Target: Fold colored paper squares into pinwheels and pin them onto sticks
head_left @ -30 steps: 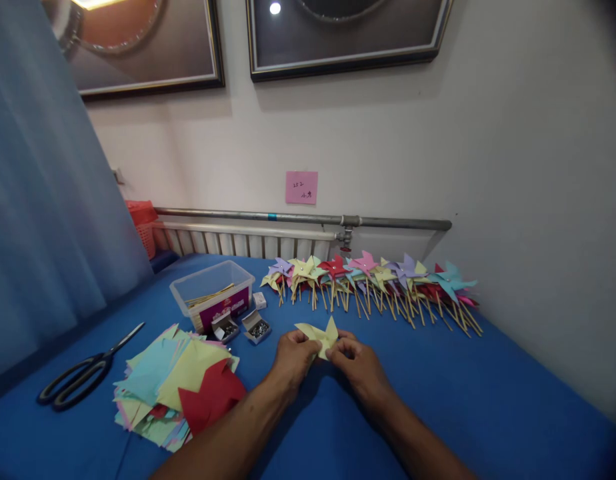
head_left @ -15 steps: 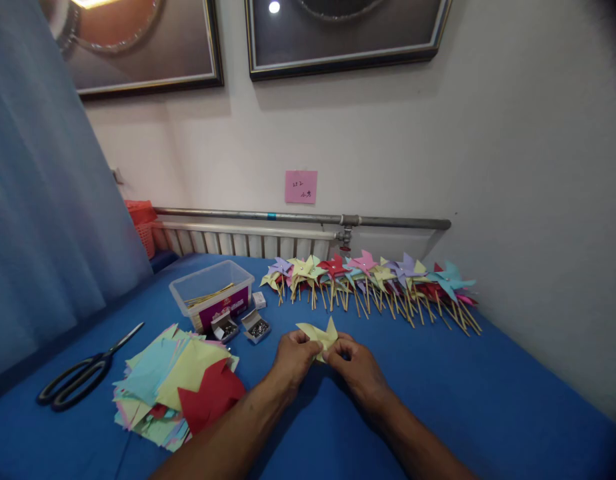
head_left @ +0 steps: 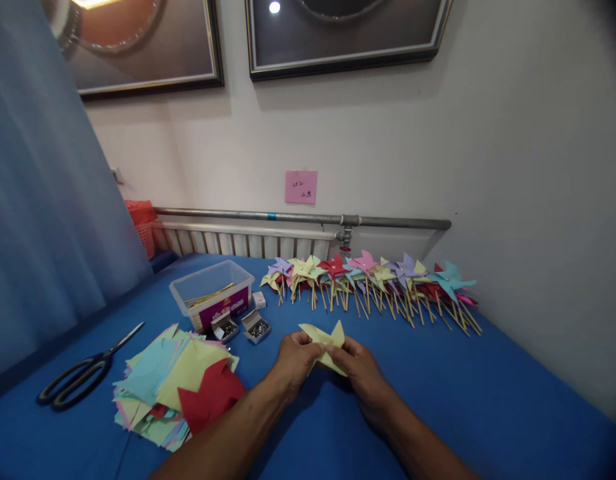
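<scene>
Head view. Both hands met over the blue table (head_left: pixel 488 400) at the centre of the frame, each pinching a yellow paper (head_left: pixel 326 341) between thumb and fingers; the left hand (head_left: pixel 294 360) closed its grip on the sheet's 9 o'clock edge, the right hand (head_left: pixel 361 367) on its 4 o'clock edge, and the sheet was lifted just clear of the table. Its corners already stood up as pointed vanes, so the step in hand appeared to be the folding of a pinwheel head, with the tips being gathered toward the middle. At 9 o'clock of the hands lay a paper stack (head_left: pixel 175 380) of mixed colours, and further out scissors (head_left: pixel 83 375). At 11 o'clock stood a clear tub (head_left: pixel 213 293) with two small pin boxes (head_left: pixel 243 328) just beside it. At 1 o'clock a row of finished pinwheels (head_left: pixel 373 280) on sticks lay along the wall. Judged from this layout, the next move would call for holding the gathered tips steady with one hand while the other fetched a pin from the boxes.
</scene>
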{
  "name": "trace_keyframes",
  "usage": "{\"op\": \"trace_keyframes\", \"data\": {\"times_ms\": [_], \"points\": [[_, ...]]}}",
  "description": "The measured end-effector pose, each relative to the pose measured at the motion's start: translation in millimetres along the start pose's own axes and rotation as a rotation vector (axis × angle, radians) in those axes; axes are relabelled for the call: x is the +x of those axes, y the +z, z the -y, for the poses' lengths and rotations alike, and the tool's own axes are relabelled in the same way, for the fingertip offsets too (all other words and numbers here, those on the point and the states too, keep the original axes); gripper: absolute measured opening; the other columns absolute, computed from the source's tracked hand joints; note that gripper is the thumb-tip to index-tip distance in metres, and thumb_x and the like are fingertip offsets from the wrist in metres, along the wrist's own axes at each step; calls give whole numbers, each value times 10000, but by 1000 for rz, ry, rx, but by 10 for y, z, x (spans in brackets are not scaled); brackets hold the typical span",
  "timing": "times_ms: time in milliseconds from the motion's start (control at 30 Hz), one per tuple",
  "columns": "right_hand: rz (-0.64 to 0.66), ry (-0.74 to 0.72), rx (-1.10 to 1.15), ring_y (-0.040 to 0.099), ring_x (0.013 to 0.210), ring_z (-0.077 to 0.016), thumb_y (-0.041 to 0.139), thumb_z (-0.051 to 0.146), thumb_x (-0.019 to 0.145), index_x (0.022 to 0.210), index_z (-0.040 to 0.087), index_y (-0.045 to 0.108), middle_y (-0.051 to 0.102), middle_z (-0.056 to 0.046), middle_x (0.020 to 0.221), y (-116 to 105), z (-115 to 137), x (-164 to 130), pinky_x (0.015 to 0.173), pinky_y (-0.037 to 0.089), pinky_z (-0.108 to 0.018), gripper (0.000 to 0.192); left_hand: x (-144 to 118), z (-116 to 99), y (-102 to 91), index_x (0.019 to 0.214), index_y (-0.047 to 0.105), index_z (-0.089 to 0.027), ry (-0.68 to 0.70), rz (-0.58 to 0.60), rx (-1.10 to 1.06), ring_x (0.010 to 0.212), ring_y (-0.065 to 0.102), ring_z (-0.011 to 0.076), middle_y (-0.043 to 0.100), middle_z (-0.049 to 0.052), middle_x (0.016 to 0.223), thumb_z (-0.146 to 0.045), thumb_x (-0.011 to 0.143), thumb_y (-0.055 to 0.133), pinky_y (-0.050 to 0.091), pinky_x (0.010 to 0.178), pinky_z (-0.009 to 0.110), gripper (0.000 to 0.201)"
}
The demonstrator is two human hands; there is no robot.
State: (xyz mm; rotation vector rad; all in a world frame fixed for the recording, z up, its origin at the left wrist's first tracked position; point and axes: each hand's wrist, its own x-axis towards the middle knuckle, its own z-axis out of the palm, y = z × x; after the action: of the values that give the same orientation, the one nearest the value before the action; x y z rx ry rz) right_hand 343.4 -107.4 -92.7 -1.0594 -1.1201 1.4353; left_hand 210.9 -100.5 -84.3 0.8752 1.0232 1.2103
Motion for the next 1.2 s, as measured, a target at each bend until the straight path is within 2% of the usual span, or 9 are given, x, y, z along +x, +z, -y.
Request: {"op": "trace_keyframes", "data": {"times_ms": [300, 500, 633, 800, 933, 1200], "points": [[-125, 7, -86, 550, 526, -144, 770, 434, 601, 849, 127, 718, 674, -18, 624, -59, -149, 122, 507, 394, -247, 398, 12, 16, -20, 655, 656, -109, -25, 19, 87, 456, 508, 108, 620, 34, 553, -249, 546, 717, 375, 481, 237, 188], [-108, 22, -8, 611, 577, -180, 755, 410, 634, 857, 133, 725, 708, -43, 641, -8, -47, 42, 563, 465, -273, 357, 37, 5, -65, 576, 554, -157, -32, 23, 31, 404, 450, 94, 550, 2, 451, -261, 578, 666, 318, 442, 221, 152], [-120, 2, -20, 606, 572, -181, 762, 417, 621, 844, 130, 730, 711, -47, 648, -5, -14, 25, 554, 463, -275, 365, 36, -1, -73, 621, 574, -155, -57, 11, 50, 402, 457, 99, 572, 6, 463, -275, 573, 701, 317, 441, 222, 182], [-139, -41, -31, 596, 592, -168, 748, 418, 665, 880, 118, 734, 715, -43, 680, 3, -8, 11, 572, 455, -265, 369, 26, 14, -61, 648, 603, -133, -41, 66, 86, 464, 518, 100, 625, 22, 557, -277, 544, 759, 360, 490, 223, 237], [-156, -52, -47, 598, 598, -175, 747, 421, 665, 879, 122, 737, 707, -41, 674, 14, -19, 10, 575, 451, -270, 367, 13, 5, -45, 652, 603, -134, -6, 55, 48, 502, 541, 109, 634, 19, 584, -280, 505, 818, 416, 539, 241, 299], [-82, -11, -22, 571, 585, -155, 782, 438, 643, 872, 132, 708, 683, -25, 675, 14, -48, -15, 566, 425, -260, 389, 13, 4, -46, 613, 622, -115, 7, 44, 70, 524, 555, 131, 640, 50, 596, -278, 514, 807, 446, 548, 264, 265]]}}
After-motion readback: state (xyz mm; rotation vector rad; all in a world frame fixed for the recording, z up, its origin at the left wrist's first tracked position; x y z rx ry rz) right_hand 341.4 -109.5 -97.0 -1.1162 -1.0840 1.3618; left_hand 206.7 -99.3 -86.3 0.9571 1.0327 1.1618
